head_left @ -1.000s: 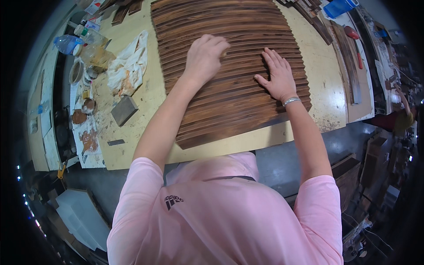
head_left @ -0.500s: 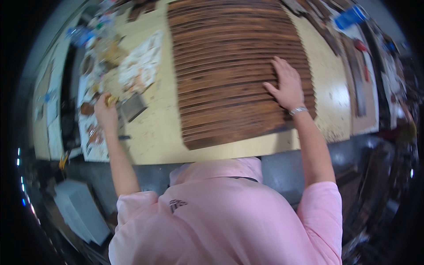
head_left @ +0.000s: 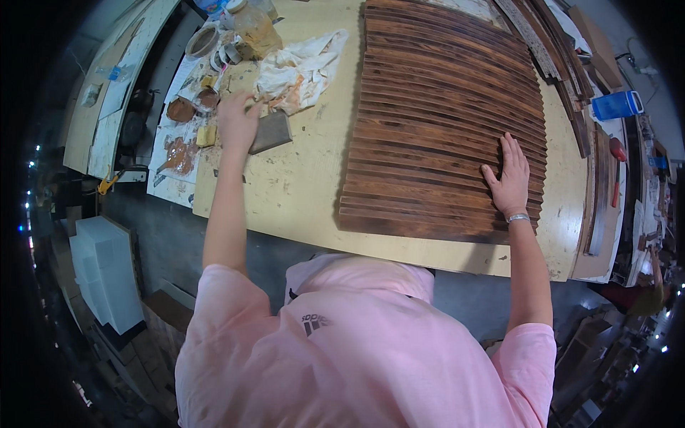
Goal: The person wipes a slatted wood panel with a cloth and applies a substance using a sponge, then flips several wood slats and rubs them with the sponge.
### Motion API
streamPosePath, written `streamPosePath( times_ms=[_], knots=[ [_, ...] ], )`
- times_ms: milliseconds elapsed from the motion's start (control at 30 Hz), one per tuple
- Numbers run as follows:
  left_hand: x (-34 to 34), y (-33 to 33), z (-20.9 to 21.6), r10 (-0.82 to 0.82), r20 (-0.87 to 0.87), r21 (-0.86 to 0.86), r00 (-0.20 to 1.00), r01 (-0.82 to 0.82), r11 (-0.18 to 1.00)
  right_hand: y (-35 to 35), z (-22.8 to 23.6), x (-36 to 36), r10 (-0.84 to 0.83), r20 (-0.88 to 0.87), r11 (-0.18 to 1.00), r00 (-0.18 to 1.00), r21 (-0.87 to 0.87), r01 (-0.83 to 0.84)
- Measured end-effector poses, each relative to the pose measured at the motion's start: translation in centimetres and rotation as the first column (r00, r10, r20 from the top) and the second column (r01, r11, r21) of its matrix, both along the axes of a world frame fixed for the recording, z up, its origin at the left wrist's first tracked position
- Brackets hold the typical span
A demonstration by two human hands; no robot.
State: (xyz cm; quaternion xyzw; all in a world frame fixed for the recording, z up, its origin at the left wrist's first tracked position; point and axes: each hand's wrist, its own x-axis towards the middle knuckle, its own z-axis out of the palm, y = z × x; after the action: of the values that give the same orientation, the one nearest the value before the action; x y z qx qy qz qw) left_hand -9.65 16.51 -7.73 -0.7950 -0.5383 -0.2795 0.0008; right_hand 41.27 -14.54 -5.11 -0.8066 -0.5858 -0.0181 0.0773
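Note:
A dark brown slatted wooden panel [head_left: 435,143] lies on the pale tabletop. My right hand [head_left: 510,178] rests flat on the right side of its ridges, fingers stretched out. On the left, my left hand [head_left: 237,123] reaches over the table with thumb and fingers apart, nothing visible in it. Beside its wrist lies a small yellow sponge piece [head_left: 206,135]. A grey rectangular block [head_left: 271,133] sits just right of the hand. Past the fingertips is a crumpled, stained white cloth [head_left: 303,68]. Left of the hand stands a small cup of brown stuff [head_left: 181,109].
A jar of amber liquid [head_left: 255,28] and a round tin [head_left: 202,43] stand at the back left. Brown-smeared plastic [head_left: 180,155] lies near the left corner. Long dark wood strips [head_left: 549,64] run along the right, near a blue container [head_left: 617,105] and a red-handled tool [head_left: 616,150].
The view has swung left, so the table appears shifted right. My left hand, which held a yellow piece, has opened; a yellow sponge lies beside it. My right hand stays on the panel.

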Motion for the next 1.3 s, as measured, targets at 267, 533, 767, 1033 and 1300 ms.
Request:
streamPosePath(
  times_ms=[267,533,767,1033,1300],
  knots=[
    [10.3,4.8,0.4,-0.03,0.063,-0.46,0.998,0.056,0.886,0.5,0.3,-0.4,0.011,0.002,1.0,1.0,0.018,-0.011],
    [29.4,-10.9,7.2,-0.741,0.055,-0.459,0.669,0.676,0.576,0.4,0.2,-0.3,-0.031,0.037,0.998,0.999,-0.055,0.033],
    [22.0,-12.3,4.1,-0.683,0.071,-0.333,0.727,0.663,0.67,0.0,0.2,0.0,-0.012,0.011,1.0,1.0,0.015,0.012],
    [28.6,-16.2,4.1,-0.758,-0.007,-0.309,0.652,0.72,0.622,0.1,0.2,-0.3,-0.014,-0.013,0.999,1.0,0.038,0.015],
    [34.0,-18.0,3.6,-0.839,-0.074,-0.311,0.539,0.787,0.533,0.1,0.8,0.2,-0.011,0.014,0.992,1.0,-0.124,0.013]
  ],
)
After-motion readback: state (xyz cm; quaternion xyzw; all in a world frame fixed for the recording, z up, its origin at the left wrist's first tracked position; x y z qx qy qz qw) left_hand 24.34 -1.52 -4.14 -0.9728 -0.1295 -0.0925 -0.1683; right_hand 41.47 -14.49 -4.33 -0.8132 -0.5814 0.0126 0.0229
